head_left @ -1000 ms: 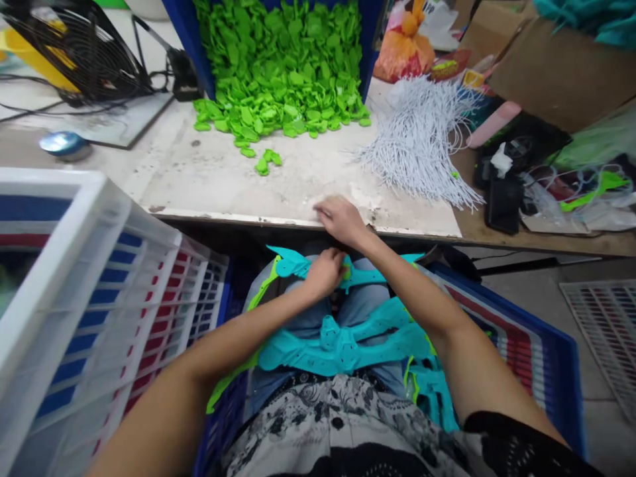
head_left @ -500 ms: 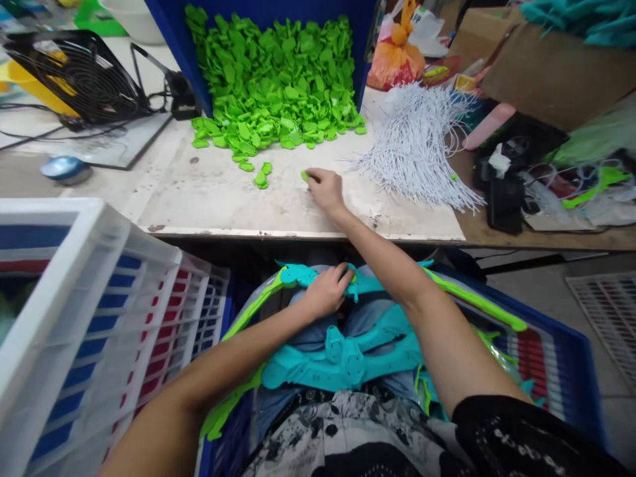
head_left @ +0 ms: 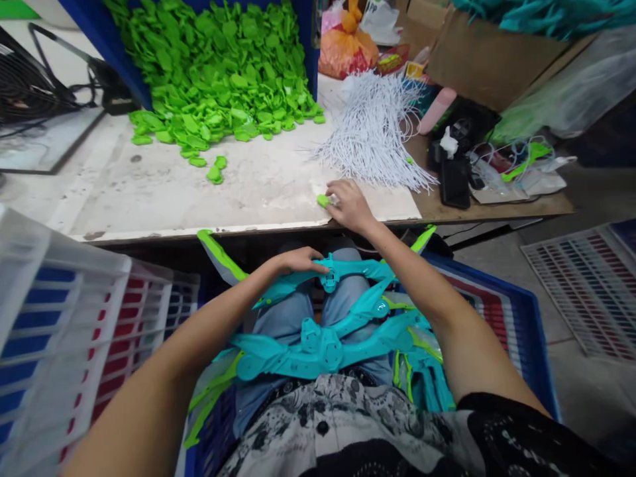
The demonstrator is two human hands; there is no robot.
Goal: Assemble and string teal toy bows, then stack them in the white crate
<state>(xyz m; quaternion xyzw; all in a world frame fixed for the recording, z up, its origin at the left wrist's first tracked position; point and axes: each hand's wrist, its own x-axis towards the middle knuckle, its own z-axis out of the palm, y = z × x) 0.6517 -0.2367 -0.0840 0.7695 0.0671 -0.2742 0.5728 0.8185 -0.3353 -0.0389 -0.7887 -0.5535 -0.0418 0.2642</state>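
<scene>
Just above the table's front edge, my right hand (head_left: 350,205) pinches a small bright green plastic piece (head_left: 322,201) between thumb and fingers. Below it, over my lap, my left hand (head_left: 301,260) grips a long turquoise plastic part with lime green tips (head_left: 360,267), close to the bracket at its middle. Some of the left fingers are hidden behind that part. A second turquoise plastic part (head_left: 332,354), with similar green ends, rests across my thighs. Many more green pieces (head_left: 233,73) spill from a blue bin (head_left: 106,46) onto the table.
A bundle of white strings (head_left: 372,132) lies on the table (head_left: 163,192) to the right. White crates (head_left: 94,311) stand at my left, and a blue crate (head_left: 539,344) sits at my right. A phone (head_left: 456,182) and a cardboard box (head_left: 489,56) are farther right.
My right hand has come nearer the table's front edge with the green piece. The turquoise part in my left hand has turned, its bracket now facing up. The view has swung right.
</scene>
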